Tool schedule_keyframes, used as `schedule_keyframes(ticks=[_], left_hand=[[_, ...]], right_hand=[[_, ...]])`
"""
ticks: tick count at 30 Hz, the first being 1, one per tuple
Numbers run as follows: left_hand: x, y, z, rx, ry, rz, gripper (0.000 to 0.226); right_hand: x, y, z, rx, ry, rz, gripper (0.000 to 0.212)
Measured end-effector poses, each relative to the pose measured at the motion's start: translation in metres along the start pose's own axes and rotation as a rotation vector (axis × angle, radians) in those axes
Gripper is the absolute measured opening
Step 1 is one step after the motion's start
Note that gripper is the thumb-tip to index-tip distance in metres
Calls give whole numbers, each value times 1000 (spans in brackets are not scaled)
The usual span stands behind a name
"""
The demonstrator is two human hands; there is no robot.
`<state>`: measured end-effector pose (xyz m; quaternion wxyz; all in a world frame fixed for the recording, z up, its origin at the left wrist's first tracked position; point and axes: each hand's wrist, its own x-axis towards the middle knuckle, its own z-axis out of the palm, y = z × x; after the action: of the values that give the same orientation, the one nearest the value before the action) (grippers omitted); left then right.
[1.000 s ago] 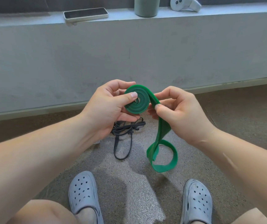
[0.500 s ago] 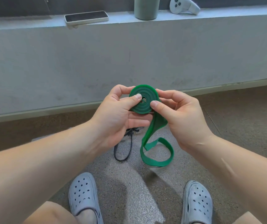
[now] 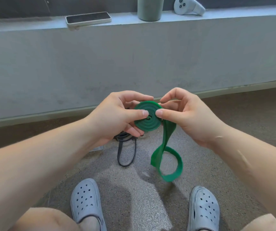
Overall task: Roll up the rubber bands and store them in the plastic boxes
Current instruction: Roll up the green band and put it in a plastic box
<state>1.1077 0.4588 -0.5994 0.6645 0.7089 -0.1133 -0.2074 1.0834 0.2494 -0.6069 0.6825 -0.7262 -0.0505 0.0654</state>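
Note:
A green rubber band (image 3: pixel 148 124) is partly wound into a flat spiral coil held in front of me. Its loose tail hangs down from the coil's right side and ends in a twisted loop above the floor. My left hand (image 3: pixel 117 117) grips the coil, thumb on its face and fingers behind it. My right hand (image 3: pixel 189 114) pinches the coil's right edge, thumb on the face near the centre. A black rubber band (image 3: pixel 127 152) lies on the floor below my left hand, partly hidden by it. No plastic box is clearly visible.
A concrete ledge (image 3: pixel 33 47) runs across ahead, carrying a phone (image 3: pixel 88 18), a green cup (image 3: pixel 150 9) and a white controller (image 3: pixel 189 6). My two grey clogs (image 3: pixel 87 202) stand on the speckled floor below. A small pale object (image 3: pixel 97 148) peeks out under my left wrist.
The coil has grown as more band was wound on, and the hanging tail is shorter. My right thumb has moved onto the coil's face beside the left thumb.

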Motion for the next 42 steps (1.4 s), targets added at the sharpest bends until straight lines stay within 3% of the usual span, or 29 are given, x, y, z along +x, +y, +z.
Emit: schedule_keyframes(ticks=[11, 13, 17, 19, 25, 28, 34, 42], left_hand=[[2, 1, 0, -262, 110, 39, 25], [3, 1, 0, -268, 138, 40, 24], [7, -1, -5, -239, 193, 33, 25], [8, -1, -9, -208, 199, 33, 26], [6, 1, -9, -175, 156, 31, 27], [5, 3, -5, -223, 150, 25, 26], [2, 3, 2, -323, 163, 2, 24], [2, 1, 7, -311, 204, 4, 21]], right_hand=[[4, 16, -5, -136, 0, -79, 77], [6, 14, -7, -199, -31, -82, 75], [12, 3, -18, -341, -17, -108, 43], [14, -6, -24, -379, -10, -104, 37], [12, -26, -49, -429, -172, 53, 34], [7, -21, -38, -334, -214, 113, 34], [-3, 15, 14, -59, -101, 71, 50], [1, 17, 13, -31, 83, -52, 49]])
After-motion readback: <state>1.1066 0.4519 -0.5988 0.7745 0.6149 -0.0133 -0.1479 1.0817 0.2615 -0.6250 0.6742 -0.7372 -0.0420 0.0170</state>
